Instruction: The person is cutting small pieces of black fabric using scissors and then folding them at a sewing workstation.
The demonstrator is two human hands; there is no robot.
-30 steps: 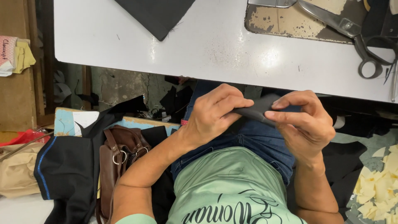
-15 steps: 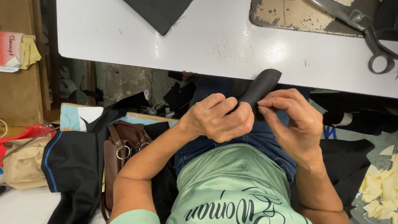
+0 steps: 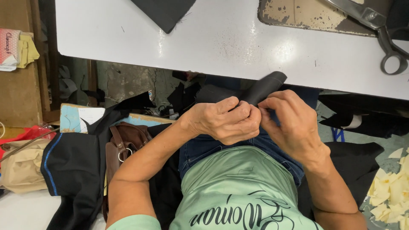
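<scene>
Materials and surface finish

Black strip (image 3: pixel 264 87): matt cloth, smooth. Table (image 3: pixel 238 42): glossy white top, lightly scuffed. Scissors (image 3: pixel 379 30): dull grey metal. Handbag (image 3: pixel 123 142): brown leather with a soft sheen. Scraps (image 3: pixel 394 191): pale yellow, matt. Plate (image 3: pixel 298 15): worn, chipped paint.

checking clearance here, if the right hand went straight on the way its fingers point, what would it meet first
The right hand points its fingers toward the left hand, which it already touches over the dark fabric piece. It would press into those knuckles first.
</scene>
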